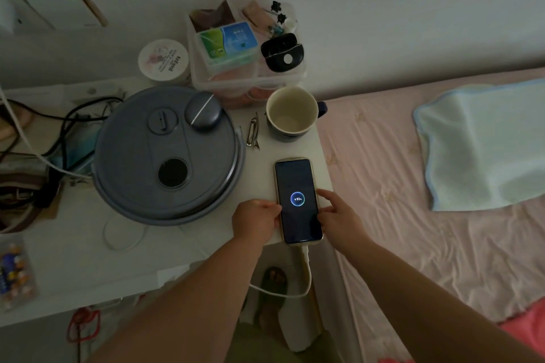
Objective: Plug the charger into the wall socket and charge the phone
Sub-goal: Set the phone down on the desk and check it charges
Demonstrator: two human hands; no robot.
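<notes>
A phone (298, 183) lies face up near the right edge of the white table (88, 250), its dark screen showing a charging ring with 92%. A white charging cable (305, 277) is plugged into its near end and loops down below the table edge. My left hand (255, 221) grips the phone's left side. On the opposite side, my right hand (339, 215) pinches its right edge. The wall socket and the charger plug are not in view.
A large round grey lidded device (168, 156) sits left of the phone. A mug (292, 113), metal clips (253, 134), a clear storage box (244, 53) and a round tub (163, 60) stand behind. Tangled cables (44, 138) lie at left. A bed (413, 186) borders the table's right.
</notes>
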